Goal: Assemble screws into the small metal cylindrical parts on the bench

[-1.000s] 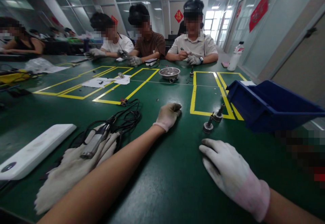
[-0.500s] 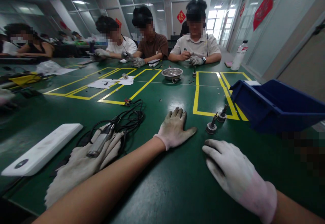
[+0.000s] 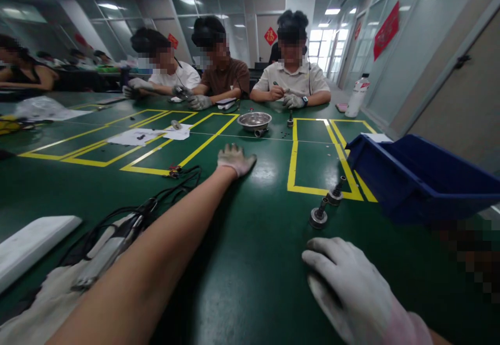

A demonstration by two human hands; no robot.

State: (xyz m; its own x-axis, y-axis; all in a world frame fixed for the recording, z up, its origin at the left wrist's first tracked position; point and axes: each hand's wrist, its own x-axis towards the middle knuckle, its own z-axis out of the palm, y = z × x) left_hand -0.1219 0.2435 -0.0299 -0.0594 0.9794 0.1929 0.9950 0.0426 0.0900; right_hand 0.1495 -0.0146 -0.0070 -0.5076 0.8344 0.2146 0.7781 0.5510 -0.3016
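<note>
My left hand (image 3: 235, 161), in a dirty glove, reaches far across the green table (image 3: 250, 251), palm down with fingers spread. It holds nothing and is nearest to a steel bowl (image 3: 254, 121) with a small metal fitting (image 3: 261, 133) in front of it. Close to me on the right, my gloved right hand (image 3: 349, 287) rests loosely curved, with a gap between thumb and fingers and nothing visible in it. Just beyond its fingertips stand two dark metal parts with upright shafts, the nearer part (image 3: 319, 217) and the farther part (image 3: 335, 195).
A blue bin (image 3: 425, 178) stands at the right. At the left lie a white power strip (image 3: 37, 241), a metal hand tool (image 3: 105, 254) on spare gloves, and black cables (image 3: 177, 188). Several people sit opposite; a bottle (image 3: 357, 96) stands near one person's arm.
My left hand has slid forward and leftward over the table towards the bowl, fingers still spread. The right hand has barely moved. The whole view has shifted a little.
</note>
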